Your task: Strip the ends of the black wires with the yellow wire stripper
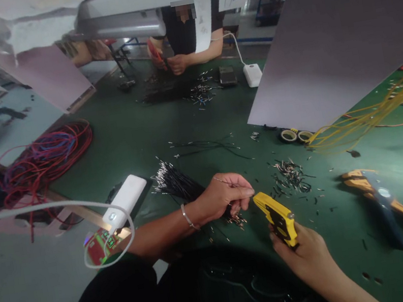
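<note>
Green desk (124, 128) — my left fingers (246, 193) pinch a thin wire (230, 185), likely limp, best held near its tip; right fingers (281, 247) clench the yellow wire stripper (281, 217), four o'clock.

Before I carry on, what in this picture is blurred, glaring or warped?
Head view: orange-and-blue tool looks smeared; silvery tips of the black wires glint, fine detail soft; tabletop brighter at right; edges look stretched; yellow tool reads fairly clearly.
</note>
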### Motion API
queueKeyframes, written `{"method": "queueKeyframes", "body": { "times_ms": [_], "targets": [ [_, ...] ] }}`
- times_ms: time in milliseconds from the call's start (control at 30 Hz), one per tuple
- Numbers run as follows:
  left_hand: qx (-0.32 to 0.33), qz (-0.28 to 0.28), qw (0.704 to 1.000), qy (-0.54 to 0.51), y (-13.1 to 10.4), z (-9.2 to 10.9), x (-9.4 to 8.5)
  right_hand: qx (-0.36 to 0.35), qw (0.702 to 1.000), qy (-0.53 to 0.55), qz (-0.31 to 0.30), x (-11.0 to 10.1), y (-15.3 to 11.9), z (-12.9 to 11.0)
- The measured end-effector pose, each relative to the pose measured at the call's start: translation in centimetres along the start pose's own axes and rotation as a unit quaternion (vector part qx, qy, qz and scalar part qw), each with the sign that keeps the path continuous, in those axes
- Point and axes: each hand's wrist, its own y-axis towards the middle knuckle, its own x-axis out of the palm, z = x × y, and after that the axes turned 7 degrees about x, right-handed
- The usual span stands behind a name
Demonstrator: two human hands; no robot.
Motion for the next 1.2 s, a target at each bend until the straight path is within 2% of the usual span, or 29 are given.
{"method": "queueKeyframes", "body": {
  "times_ms": [400,567,867,1000,1200],
  "targets": [
    [0.027,-0.006,0.999,0.031,0.0,-0.4,-0.2,0.064,0.995,0.076,-0.033,-0.3,0.1,0.0],
    [0.035,-0.012,0.997,0.062,0.1,-0.4,-0.2,0.086,0.994,0.062,-0.020,-0.2,0.2,-0.1],
    [0.021,-0.023,0.992,0.126,0.0,-0.1,-0.2,0.086,0.995,0.060,-0.003,-0.2,0.2,-0.3],
    [0.037,-0.026,0.983,0.177,-0.2,0.1,-0.2,0.079,0.994,0.072,0.001,-0.4,0.5,-0.7],
    [0.067,-0.020,0.956,0.286,-0.5,0.2,0.2,0.094,0.994,0.059,-0.002,-0.6,0.9,-0.9]
  ]
}}
